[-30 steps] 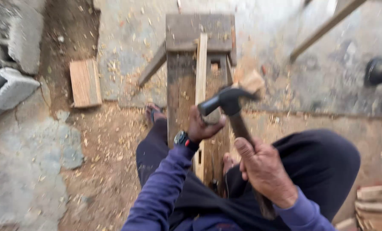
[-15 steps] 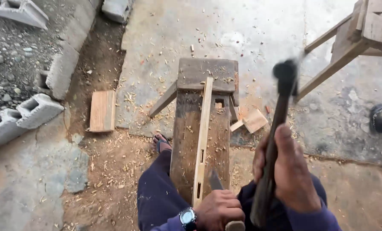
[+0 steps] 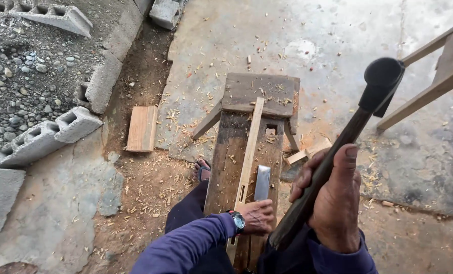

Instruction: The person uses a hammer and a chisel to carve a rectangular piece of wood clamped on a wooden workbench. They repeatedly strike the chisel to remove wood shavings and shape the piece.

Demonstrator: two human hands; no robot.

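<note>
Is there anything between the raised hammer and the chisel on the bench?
Nothing visible. The right hand holds the hammer up, right of the bench. The left hand rests at the near end of the chisel, beside the wooden strip. Only open air lies between hammer and chisel.

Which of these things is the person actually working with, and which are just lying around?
In use:
hammer raised in the right hand
left hand at the chisel
wooden strip
wooden bench

Lying about:
concrete blocks
small board
wood offcut
shavings
</note>
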